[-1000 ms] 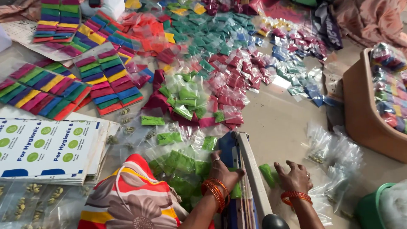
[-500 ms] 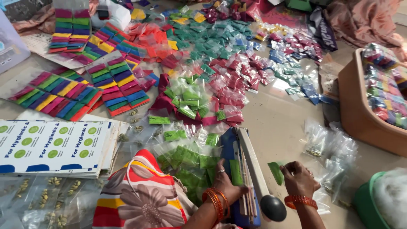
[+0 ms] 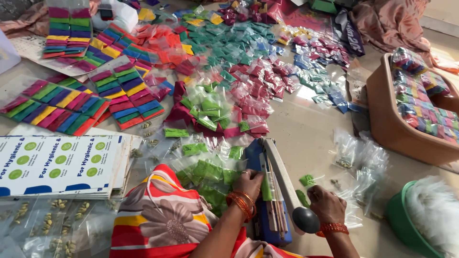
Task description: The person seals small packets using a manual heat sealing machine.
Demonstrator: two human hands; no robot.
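A blue heat sealer [image 3: 270,224] with a white arm and black knob [image 3: 306,220] lies on the floor in front of me. My left hand [image 3: 248,182], with orange bangles, presses a small green packet [image 3: 266,188] onto the sealer's bar. My right hand [image 3: 326,204] is just right of the arm, its fingers pinching another green packet [image 3: 301,198]. A third green packet [image 3: 307,180] lies loose just beyond it. A heap of green packets [image 3: 205,172] sits left of the sealer.
Piles of red, green and blue packets [image 3: 248,71] cover the floor ahead. Rows of multicoloured packets [image 3: 119,91] lie to the left, above printed card sheets [image 3: 57,165]. A brown tub [image 3: 387,124] holds packets at right, beside empty clear bags [image 3: 358,162] and a green bucket [image 3: 401,220].
My left hand has slid forward onto the sealer bar with a green packet. My right hand has stayed beside the arm. The view has shifted slightly.
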